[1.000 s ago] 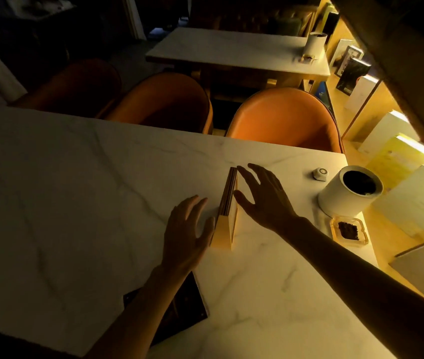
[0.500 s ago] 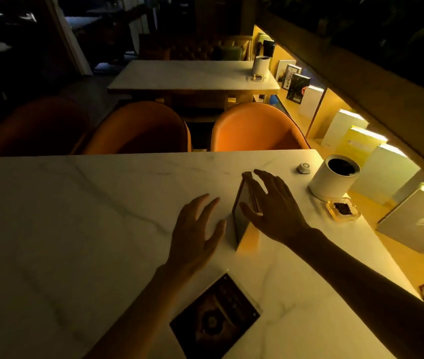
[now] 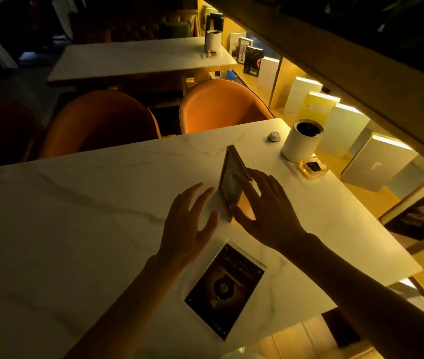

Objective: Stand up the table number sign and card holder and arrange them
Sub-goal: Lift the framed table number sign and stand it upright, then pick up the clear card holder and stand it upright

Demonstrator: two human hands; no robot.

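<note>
A dark framed table number sign (image 3: 228, 178) stands upright on edge on the marble table (image 3: 76, 216), right of centre. My left hand (image 3: 187, 224) hovers just left of its base, fingers spread, holding nothing. My right hand (image 3: 268, 211) is on the sign's right side, fingers spread, fingertips by its upper edge and thumb at its near bottom corner; I cannot tell whether they touch. A clear card holder (image 3: 225, 288) with a dark card lies flat near the table's front edge, below my hands.
A white cylindrical container (image 3: 301, 141), a small amber dish (image 3: 312, 168) and a small white button (image 3: 274, 136) sit at the table's far right. Two orange chairs (image 3: 221, 104) stand beyond the table. A lit shelf of books (image 3: 376, 161) runs along the right.
The view has swung, so the flat card holder shows more fully. The sign stays upright. My right hand has closed in on the sign's right side; my left hand stays beside its base.
</note>
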